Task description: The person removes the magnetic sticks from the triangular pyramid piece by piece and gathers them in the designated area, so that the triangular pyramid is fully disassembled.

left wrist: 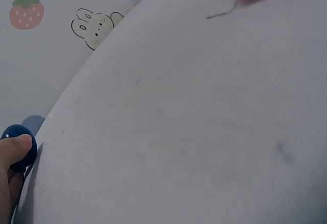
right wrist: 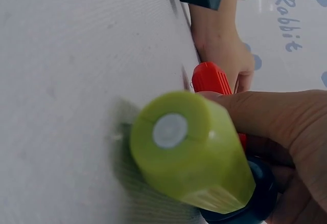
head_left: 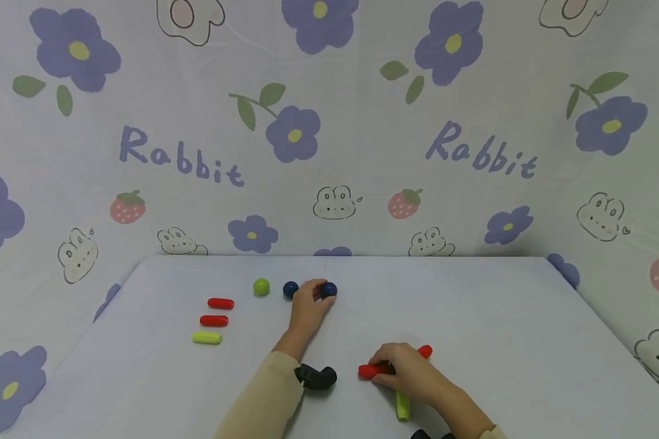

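Pinching a dark blue ball (head_left: 330, 289) in the left hand (head_left: 309, 305), just below mid-frame! Gripping a red stick (head_left: 370, 371) in the right hand (head_left: 410, 370), lower right of centre, hiding one end of a yellow-green stick (head_left: 403, 407). Outward, left across the surface (head_left: 143, 390): past a second blue ball (head_left: 290, 289), a green ball (head_left: 261, 287), to two red sticks (head_left: 221, 303) and another yellow-green stick (head_left: 206, 337).
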`<state>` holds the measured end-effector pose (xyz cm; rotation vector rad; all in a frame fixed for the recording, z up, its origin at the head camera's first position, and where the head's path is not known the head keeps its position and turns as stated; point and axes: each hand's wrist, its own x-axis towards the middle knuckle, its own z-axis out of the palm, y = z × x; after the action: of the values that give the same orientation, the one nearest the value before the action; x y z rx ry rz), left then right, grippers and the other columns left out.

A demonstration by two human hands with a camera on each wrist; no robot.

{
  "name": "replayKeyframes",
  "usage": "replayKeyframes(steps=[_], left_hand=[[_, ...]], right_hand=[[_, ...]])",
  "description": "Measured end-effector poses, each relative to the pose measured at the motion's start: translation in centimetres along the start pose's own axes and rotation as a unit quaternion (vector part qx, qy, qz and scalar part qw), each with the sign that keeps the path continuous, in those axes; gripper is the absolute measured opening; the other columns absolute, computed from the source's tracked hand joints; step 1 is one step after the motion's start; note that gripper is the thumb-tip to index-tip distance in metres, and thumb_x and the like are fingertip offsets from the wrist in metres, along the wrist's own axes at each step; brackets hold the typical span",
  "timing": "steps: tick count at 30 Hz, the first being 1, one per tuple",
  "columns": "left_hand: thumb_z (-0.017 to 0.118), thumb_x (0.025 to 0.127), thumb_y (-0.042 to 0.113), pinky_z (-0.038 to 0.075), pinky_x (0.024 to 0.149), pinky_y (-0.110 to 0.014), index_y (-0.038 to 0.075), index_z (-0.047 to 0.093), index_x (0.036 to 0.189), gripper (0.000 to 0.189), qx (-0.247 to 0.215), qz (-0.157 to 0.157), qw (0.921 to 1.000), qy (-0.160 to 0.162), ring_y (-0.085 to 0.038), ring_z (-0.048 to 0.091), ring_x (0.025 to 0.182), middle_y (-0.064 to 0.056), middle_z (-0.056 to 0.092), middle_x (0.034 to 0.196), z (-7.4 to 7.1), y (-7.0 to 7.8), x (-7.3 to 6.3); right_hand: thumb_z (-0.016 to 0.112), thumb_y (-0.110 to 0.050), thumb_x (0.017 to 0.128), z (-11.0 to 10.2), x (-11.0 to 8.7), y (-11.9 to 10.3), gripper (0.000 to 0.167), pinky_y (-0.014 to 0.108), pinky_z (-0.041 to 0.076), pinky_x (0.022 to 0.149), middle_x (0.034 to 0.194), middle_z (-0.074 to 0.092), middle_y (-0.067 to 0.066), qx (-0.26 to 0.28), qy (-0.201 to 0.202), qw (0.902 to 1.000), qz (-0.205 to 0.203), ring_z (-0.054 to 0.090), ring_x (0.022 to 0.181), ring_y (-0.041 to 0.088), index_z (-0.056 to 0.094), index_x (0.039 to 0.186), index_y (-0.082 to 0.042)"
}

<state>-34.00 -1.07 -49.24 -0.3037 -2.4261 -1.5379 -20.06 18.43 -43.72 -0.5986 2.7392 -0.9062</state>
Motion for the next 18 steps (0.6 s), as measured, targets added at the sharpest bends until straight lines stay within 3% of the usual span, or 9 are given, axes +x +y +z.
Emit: replayKeyframes(steps=[5, 18], left_hand=[[0.072, 0.079, 0.006, 0.052, 0.089, -0.032, -0.001, 0.06, 0.115, 0.038, -0.004, 0.002, 0.9999, 0.014, -0.028, 0.063, 0.105, -0.019, 0.061, 0.116, 0.04, -0.05, 0.37], [0.072, 0.079, 0.005, 0.05, 0.092, -0.033, -0.002, 0.059, 0.118, 0.041, -0.005, -0.002, 0.9999, 0.01, -0.029, 0.061, 0.108, -0.019, 0.06, 0.119, 0.27, -0.02, 0.3]], right_hand=[[0.072, -0.013, 0.08, 0.09, 0.02, 0.02, 0.019, 0.039, 0.05, 0.081, 0.096, 0.067, 0.001, -0.008, 0.002, 1.0, -0.001, 0.057, 0.088, 0.014, 0.069, 0.097, -0.005], [0.072, -0.011, 0.08, -0.01, -0.14, 0.24, 0.018, 0.036, 0.051, 0.079, 0.095, 0.067, 0.001, -0.015, 0.006, 0.9998, -0.009, 0.057, 0.087, 0.013, 0.069, 0.097, -0.005]])
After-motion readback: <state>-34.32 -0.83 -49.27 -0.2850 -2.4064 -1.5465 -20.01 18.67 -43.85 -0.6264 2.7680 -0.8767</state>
